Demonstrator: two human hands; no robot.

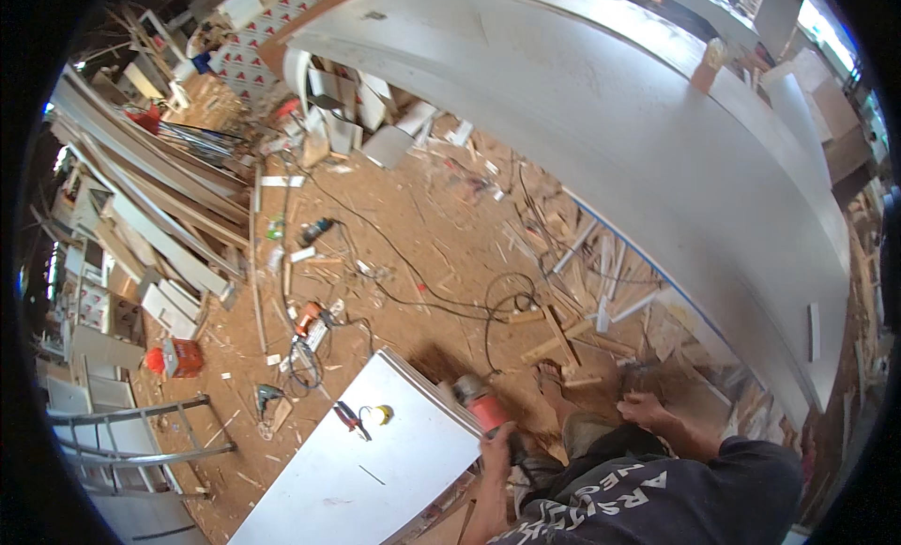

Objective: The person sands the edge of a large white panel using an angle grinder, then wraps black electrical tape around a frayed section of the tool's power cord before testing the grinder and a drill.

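Left hand [497, 445] grasps a red-bodied angle grinder [487, 413]; its head sits right at the edge of a white-topped panel stack [310, 479], contact unclear. Right hand [643, 410] is held off to the right, fingers curled; cannot tell whether it grips anything. Red-handled pliers [349, 418] lie on the stack beside a small yellow round object [380, 414].
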